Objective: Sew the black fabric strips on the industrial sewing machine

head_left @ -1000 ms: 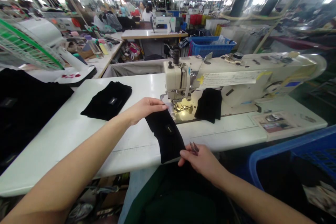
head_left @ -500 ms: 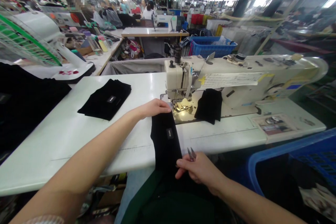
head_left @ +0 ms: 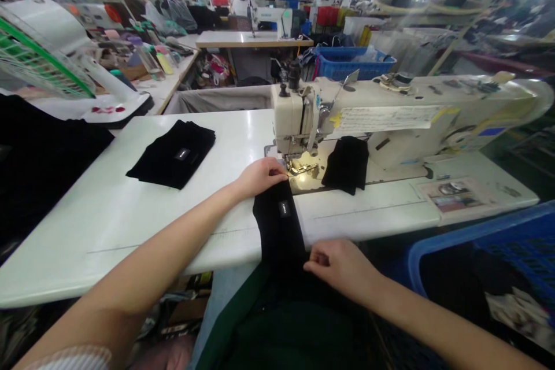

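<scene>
A black fabric piece with a small label hangs from the table edge toward my lap. Its far end lies by the lit presser foot of the sewing machine. My left hand pinches that far end, just left of the foot. My right hand is closed, thumb and fingers pinched at the piece's right edge near the table front. The snips seen in it earlier do not show now. A stack of labelled black pieces lies to the left; more black pieces rest under the machine arm.
A blue basket with dark and light cloth stands low at the right. Dark fabric is heaped at the left, near a fan. Behind the table are another machine, a blue crate and people at work.
My left hand and the fabric's far end have shifted slightly right, closer to the foot. My right hand has turned and moved right; the snips' tips have gone out of sight. The view tilts slightly down.
</scene>
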A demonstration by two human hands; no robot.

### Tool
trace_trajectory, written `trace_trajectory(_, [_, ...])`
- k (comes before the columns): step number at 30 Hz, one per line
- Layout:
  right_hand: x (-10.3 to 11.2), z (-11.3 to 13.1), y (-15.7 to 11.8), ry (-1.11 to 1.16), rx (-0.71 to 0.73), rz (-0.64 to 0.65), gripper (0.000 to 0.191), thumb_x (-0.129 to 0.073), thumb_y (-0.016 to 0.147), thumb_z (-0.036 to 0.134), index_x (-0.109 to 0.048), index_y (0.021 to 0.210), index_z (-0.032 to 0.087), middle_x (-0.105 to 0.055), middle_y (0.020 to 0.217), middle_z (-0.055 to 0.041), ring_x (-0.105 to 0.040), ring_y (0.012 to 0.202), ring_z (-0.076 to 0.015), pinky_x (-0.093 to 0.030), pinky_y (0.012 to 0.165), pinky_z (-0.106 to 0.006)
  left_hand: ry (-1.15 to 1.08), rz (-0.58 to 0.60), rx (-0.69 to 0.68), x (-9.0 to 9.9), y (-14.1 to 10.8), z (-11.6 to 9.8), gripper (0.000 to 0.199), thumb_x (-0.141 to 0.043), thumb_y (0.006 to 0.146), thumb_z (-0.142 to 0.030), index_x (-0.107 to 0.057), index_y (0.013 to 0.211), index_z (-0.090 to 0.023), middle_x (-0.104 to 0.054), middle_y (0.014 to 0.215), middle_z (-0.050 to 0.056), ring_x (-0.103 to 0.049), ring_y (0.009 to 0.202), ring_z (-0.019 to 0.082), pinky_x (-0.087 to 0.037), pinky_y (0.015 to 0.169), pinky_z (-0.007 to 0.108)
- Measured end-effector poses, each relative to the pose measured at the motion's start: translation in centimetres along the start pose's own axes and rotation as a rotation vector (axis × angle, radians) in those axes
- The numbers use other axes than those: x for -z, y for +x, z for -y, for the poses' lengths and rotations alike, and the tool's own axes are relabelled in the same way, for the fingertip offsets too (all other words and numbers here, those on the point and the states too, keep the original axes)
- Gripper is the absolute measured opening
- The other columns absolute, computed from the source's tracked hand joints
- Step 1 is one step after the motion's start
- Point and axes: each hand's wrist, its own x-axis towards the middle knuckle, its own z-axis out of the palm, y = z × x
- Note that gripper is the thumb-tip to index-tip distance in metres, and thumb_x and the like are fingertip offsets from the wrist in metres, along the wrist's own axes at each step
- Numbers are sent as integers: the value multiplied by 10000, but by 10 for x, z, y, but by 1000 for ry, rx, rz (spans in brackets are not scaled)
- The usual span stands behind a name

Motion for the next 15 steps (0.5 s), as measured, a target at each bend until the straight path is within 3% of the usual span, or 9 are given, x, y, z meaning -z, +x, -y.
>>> trace_trajectory(5, [0, -10, 0, -349, 467, -320, 58, -596, 923, 199, -630, 904, 156, -643, 757, -24, -552, 574, -149, -348, 510, -263, 31, -2, -18, 1, 2, 0, 107, -658, 840, -256, -740, 810, -194, -697, 837, 11, -632, 811, 176, -474, 814, 295])
trace_trajectory(8, [2, -10, 7, -464, 701, -404, 205, -443, 998, 172, -615, 1105, 140, -681, 1031, -107, -614, 680, -172, -408, 520, -280, 71, -19, -12, 0, 3, 2, 95, -675, 835, -253, -737, 794, -193, -692, 808, 5, -636, 779, 166, -487, 764, 273])
trace_trajectory(12, [6, -11, 13, -522, 854, -434, 251, -400, 1019, 135, -610, 1153, 105, -698, 1124, -130, -658, 757, -172, -466, 548, -285, 169, -93, 8, 0, 2, 0, 152, -635, 876, -254, -712, 771, -174, -659, 763, 18, -621, 725, 169, -501, 690, 272])
trace_trajectory(15, [6, -13, 15, -576, 883, -411, 256, -421, 1008, 123, -613, 1175, 93, -710, 1128, -131, -666, 756, -176, -477, 540, -290, 272, -206, 5, -2, -9, -10, 193, -537, 925, -181, -710, 848, -148, -661, 880, 85, -625, 840, 221, -523, 784, 357])
